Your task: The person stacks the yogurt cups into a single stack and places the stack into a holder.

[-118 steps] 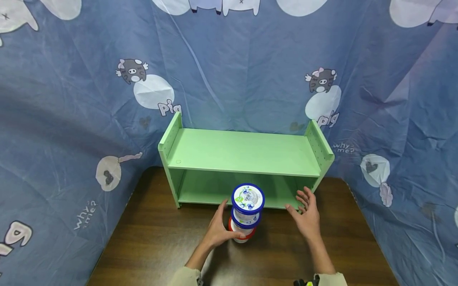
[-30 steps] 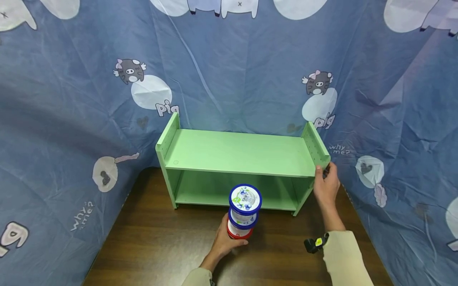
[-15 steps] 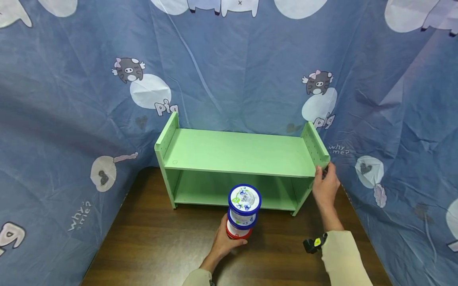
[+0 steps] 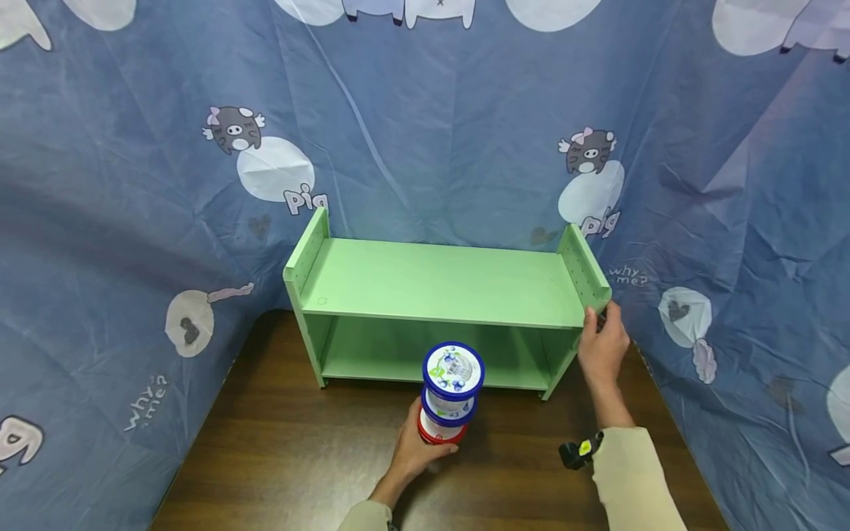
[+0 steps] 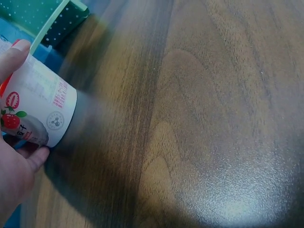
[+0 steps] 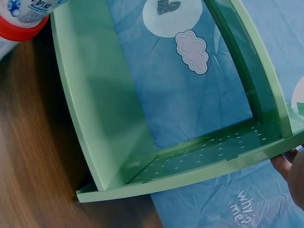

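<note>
In the head view, a stack of three round lidded tubs stands before the green shelf [image 4: 438, 284]: two blue-lidded tubs [image 4: 454, 370] above a red-lidded tub [image 4: 440, 426]. My left hand [image 4: 412, 448] grips that bottom tub from the left, thumb in front. The left wrist view shows its white side [image 5: 45, 97] with a strawberry print, fingers curled by its lower edge. Whether it touches the table is unclear. My right hand [image 4: 603, 346] holds the front of the shelf's right side panel [image 4: 586, 269], thumb on the near side; its other fingers are mostly hidden behind the panel.
The shelf has an upper board [image 4: 438, 280] and a lower board [image 4: 392, 361] between two raised side panels. It stands on a dark brown wooden table [image 4: 299, 457]. A blue curtain [image 4: 425, 147] with pig prints hangs close behind and along both sides.
Earlier, my right hand was open in front of the shelf; it has moved right onto the side panel. My left hand has closed around the bottom tub. Little differs over the last second.
</note>
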`<state>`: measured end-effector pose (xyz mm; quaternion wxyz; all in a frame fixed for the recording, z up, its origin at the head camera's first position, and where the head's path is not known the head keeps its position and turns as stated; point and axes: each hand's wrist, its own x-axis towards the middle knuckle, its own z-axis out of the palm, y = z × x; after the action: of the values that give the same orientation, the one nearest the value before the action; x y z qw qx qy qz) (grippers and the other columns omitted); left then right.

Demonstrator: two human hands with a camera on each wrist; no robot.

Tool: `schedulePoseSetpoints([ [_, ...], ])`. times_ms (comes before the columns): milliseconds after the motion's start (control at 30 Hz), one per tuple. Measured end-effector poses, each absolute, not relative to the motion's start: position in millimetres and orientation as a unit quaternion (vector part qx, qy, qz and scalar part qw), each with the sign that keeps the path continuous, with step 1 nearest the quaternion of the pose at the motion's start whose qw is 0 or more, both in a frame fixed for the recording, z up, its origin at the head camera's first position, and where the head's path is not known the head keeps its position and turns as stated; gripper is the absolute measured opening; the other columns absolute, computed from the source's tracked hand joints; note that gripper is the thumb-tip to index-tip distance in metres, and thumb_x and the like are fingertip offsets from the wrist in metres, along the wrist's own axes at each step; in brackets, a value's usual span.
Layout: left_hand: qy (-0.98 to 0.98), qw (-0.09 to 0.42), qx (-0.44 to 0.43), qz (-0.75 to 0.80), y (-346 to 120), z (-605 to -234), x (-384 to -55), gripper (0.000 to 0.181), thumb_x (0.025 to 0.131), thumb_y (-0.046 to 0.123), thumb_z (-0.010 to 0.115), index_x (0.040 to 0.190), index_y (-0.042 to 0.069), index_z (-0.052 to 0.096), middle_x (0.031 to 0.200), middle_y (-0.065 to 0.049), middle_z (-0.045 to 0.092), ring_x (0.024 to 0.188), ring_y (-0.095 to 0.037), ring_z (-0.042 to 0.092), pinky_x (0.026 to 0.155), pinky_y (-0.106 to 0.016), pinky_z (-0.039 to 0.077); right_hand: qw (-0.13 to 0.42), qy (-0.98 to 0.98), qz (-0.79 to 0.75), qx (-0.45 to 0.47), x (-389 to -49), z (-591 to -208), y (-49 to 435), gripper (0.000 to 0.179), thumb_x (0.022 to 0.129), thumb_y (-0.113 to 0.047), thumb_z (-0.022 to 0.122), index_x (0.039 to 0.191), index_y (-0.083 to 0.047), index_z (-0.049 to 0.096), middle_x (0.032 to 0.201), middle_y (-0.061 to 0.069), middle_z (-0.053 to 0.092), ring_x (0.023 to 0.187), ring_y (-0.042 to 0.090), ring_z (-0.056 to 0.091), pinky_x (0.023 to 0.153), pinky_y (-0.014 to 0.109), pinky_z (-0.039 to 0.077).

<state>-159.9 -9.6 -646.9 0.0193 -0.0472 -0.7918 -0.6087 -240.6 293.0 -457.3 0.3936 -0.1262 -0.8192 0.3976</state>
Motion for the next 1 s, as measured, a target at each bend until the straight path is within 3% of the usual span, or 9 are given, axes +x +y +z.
schedulePoseSetpoints([
  [567,-0.798,0.025,-0.056,-0.600,-14,-636,-159,0.112,0.053,0.022,0.097,0.149,0.013,0.039,0.130,-0.011,0.065,0.116,-0.029,0.063,0.100,-0.043,0.049,0.415,-0.813,0.393,-0.111,-243,-457,292,0.031,0.098,-0.011,0.061,0.122,0.008,0.057,0.111,0.035,0.065,0.102,0.051,0.063,0.093,0.059,0.050],
  [1000,-0.810,0.029,-0.065,-0.582,-24,-617,-158,0.112,0.054,0.027,0.097,0.149,0.012,0.040,0.130,-0.013,0.065,0.116,-0.031,0.063,0.098,-0.045,0.050,0.413,-0.815,0.390,-0.115,-241,-459,291,0.032,0.098,-0.011,0.060,0.123,0.008,0.058,0.112,0.034,0.065,0.103,0.050,0.063,0.092,0.059,0.050],
])
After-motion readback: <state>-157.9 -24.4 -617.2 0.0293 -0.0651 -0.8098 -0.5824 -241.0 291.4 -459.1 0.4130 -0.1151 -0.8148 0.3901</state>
